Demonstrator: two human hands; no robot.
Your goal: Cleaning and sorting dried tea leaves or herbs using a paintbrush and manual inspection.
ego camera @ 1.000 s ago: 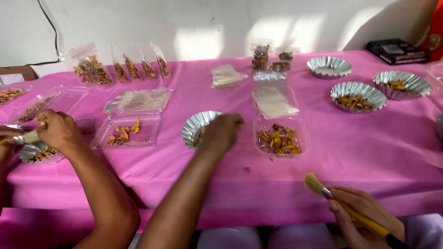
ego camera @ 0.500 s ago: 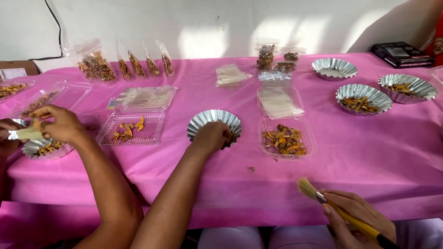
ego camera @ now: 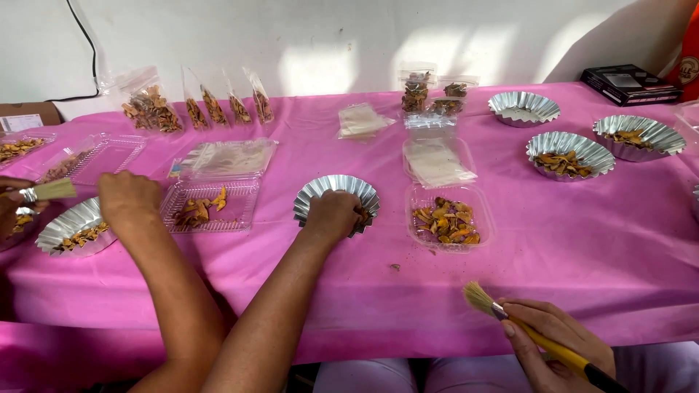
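My right hand [ego camera: 331, 215] curls over the near rim of a fluted foil tin [ego camera: 324, 191] in the middle of the pink table [ego camera: 582, 247]. A few brown dried pieces show beside its fingers. My left hand [ego camera: 129, 196] is a loose fist at the right rim of another foil tin [ego camera: 69, 231] holding orange-brown dried pieces. Its fingers are hidden behind its back. Between my hands lies a clear plastic tray [ego camera: 211, 207] with a few dried pieces.
A co-worker's hand [ego camera: 11, 207] at the left edge points a brush at the left tin. Another person's hand [ego camera: 561, 346] holds a yellow-handled brush [ego camera: 484, 300] near the front edge. Filled tray [ego camera: 448, 222], foil tins [ego camera: 568, 153], bags [ego camera: 149, 109] and a black box [ego camera: 630, 80] lie farther back.
The middle tin was tipped up in my right hand and now lies flat, with that hand on its near rim. My left hand has shifted right, away from the co-worker's brush.
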